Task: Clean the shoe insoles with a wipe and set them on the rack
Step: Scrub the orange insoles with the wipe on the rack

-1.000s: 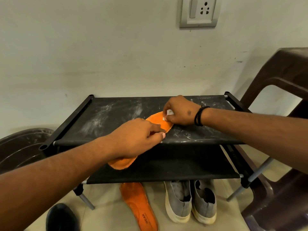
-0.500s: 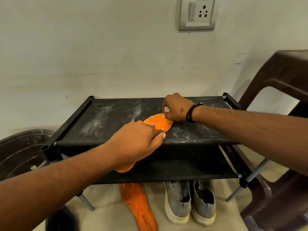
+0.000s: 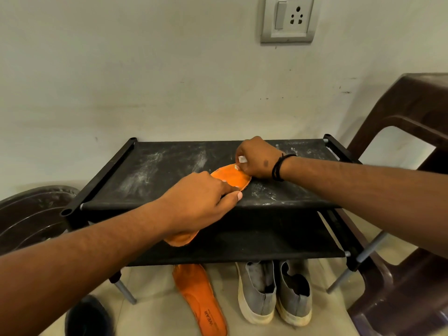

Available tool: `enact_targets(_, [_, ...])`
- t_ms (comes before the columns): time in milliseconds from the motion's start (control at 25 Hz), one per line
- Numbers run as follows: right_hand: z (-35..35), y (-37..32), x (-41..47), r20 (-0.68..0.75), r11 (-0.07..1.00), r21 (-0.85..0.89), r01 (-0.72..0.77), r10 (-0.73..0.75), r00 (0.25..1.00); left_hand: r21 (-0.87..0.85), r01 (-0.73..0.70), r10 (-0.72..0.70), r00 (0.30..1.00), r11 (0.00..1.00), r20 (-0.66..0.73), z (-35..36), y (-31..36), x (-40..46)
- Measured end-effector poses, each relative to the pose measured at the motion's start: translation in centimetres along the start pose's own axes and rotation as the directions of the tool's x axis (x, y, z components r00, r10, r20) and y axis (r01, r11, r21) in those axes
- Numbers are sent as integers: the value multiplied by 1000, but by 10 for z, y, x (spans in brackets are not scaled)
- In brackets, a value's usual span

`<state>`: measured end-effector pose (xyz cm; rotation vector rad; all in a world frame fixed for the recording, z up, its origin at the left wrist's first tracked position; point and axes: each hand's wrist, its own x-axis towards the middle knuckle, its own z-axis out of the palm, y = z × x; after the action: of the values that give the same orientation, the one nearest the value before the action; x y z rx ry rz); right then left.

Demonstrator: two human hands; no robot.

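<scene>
An orange insole lies across the front edge of the black rack's dusty top shelf, its heel end hanging over the front. My left hand grips the insole's middle, thumb at the edge. My right hand pinches a small white wipe against the insole's toe end. A second orange insole lies on the floor under the rack.
A pair of grey slip-on shoes stands on the floor below the lower shelf. A brown plastic chair is close on the right, a dark round tub on the left. A wall socket is above.
My right hand with the wipe has shifted a little back and forth over the insole's toe end. My left hand has kept its hold on the insole.
</scene>
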<state>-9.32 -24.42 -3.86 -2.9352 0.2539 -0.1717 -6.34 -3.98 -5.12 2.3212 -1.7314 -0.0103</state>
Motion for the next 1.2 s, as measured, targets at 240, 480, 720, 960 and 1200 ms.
enact_targets(240, [6, -25, -12, 34, 990, 119, 75, -80, 996, 48, 30, -31, 999, 998, 19, -3, 3, -6])
enact_targets(480, [4, 1, -1, -9, 999, 26, 29, -28, 1000, 93, 11, -5, 998, 996, -63, 0, 6, -8])
enact_targets(720, [9, -21, -2, 5, 997, 29, 67, -67, 998, 82, 0, 6, 998, 997, -69, 0, 3, -10])
enact_targets(960, [12, -19, -1, 42, 993, -22, 115, -114, 993, 169, 23, -21, 1000, 985, -9, -9, 4, -11])
enact_targets(1200, [5, -7, 13, 7, 999, -48, 20, -19, 1000, 124, -28, 29, 1000, 992, -9, -2, 1, -21])
